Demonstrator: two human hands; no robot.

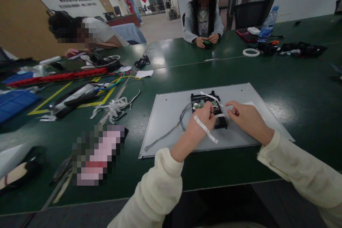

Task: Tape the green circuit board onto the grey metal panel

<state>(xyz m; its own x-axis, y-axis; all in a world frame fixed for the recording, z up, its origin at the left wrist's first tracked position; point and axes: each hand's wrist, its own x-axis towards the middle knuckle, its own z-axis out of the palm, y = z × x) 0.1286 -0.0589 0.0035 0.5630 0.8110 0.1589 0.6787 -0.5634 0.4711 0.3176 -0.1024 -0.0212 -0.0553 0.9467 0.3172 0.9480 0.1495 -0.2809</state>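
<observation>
Dark green surface (pixel 229 73) is carrying everything. Grey panel (pixel 168 110) is lying flat on it, long axis running left-right in front of the person. Black device frame (pixel 221 124) is sitting near panel middle; long axis seems to be running near-far, near end skewing slightly right. Partly hidden, so not certain. Right hand (pixel 247 118) is hovering just right of the frame, fingers curling, thumb and index nearly meeting by a strip end; can't tell if it's gripping. Left hand (pixel 204 115) is reaching over the frame, mostly closing, fingers curling down; can't tell what it's pinching. Grey cable (pixel 161 138) is leaving the frame's left side, pointing toward panel's near-left corner. Circuit board (pixel 199 106) is facing up inside the frame. White strip (pixel 206 129) is lying across back of left hand; second strip (pixel 210 96) is crossing the frame's far part.
</observation>
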